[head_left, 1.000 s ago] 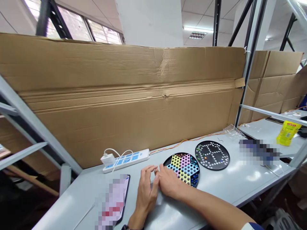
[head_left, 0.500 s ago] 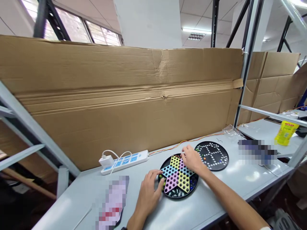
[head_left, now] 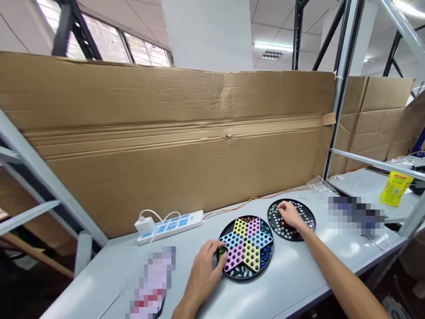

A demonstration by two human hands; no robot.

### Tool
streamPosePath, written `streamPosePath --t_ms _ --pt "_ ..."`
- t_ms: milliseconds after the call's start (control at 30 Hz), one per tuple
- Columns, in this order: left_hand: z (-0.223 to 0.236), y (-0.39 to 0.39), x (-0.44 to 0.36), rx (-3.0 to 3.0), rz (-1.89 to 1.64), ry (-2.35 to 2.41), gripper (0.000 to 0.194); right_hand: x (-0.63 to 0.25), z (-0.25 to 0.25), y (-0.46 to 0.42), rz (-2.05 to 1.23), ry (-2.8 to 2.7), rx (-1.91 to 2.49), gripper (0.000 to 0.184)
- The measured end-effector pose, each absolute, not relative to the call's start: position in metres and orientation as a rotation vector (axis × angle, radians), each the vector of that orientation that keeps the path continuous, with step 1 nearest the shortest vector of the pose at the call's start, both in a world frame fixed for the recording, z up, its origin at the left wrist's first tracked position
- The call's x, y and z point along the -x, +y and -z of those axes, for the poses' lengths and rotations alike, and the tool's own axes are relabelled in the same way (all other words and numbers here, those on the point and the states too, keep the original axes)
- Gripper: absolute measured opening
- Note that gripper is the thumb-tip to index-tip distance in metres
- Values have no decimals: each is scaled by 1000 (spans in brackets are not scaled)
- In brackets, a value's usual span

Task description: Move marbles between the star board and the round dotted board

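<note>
The round black Chinese checkers board point(head_left: 245, 275) lies on the table, its star pattern in yellow, pink and blue. Marbles fill the pockets around the star: green at left, red at the top, blue at right, white at the bottom. My left hand point(head_left: 207, 266) rests at the board's left edge, thumb and fingers apart around the green marbles. To the right lies a black round board point(head_left: 307, 217) with white dots and a few small coloured pieces. My right hand point(head_left: 291, 215) is over it, fingertips pinched; anything between them is too small to make out.
A white power strip point(head_left: 179, 226) with a charger point(head_left: 145, 226) stands along the back. At the left lies a blurred pinkish item point(head_left: 151, 283), at the right a blurred dark one point(head_left: 357, 215). A cardboard wall point(head_left: 186, 177) closes off the back. Beyond is a yellow pouch point(head_left: 396, 188).
My right hand has moved from the top of the star board to the right, over the dotted board. My left hand stays at the star board's left edge.
</note>
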State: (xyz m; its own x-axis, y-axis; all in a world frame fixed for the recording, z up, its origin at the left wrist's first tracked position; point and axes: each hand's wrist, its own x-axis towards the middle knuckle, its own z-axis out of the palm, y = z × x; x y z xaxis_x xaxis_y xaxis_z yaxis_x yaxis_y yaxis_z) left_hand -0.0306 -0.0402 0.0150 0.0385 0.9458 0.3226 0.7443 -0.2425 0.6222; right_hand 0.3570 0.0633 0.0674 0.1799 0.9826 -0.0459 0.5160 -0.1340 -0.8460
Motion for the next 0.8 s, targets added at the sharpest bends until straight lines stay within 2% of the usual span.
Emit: streamPosePath --t_ms 100,300,400,567,800 --pt "-13 -40 31 -2027 -1040 1716 39 -368 -77 77 -1014 -1077 1548 10" --pt "-13 -39 32 -2012 -1058 1695 40 -368 -74 90 -929 -1094 1663 10" --pt "-12 -39 33 -2009 -1061 1680 42 -355 -67 90 -820 -1326 1792 10" --pt "-10 -40 32 -2005 -1072 1680 40 -334 -65 87 -421 -2065 2078 35" --pt "-11 -42 31 -2011 -1040 1678 39 -326 -69 92 -303 -2093 2040 22"
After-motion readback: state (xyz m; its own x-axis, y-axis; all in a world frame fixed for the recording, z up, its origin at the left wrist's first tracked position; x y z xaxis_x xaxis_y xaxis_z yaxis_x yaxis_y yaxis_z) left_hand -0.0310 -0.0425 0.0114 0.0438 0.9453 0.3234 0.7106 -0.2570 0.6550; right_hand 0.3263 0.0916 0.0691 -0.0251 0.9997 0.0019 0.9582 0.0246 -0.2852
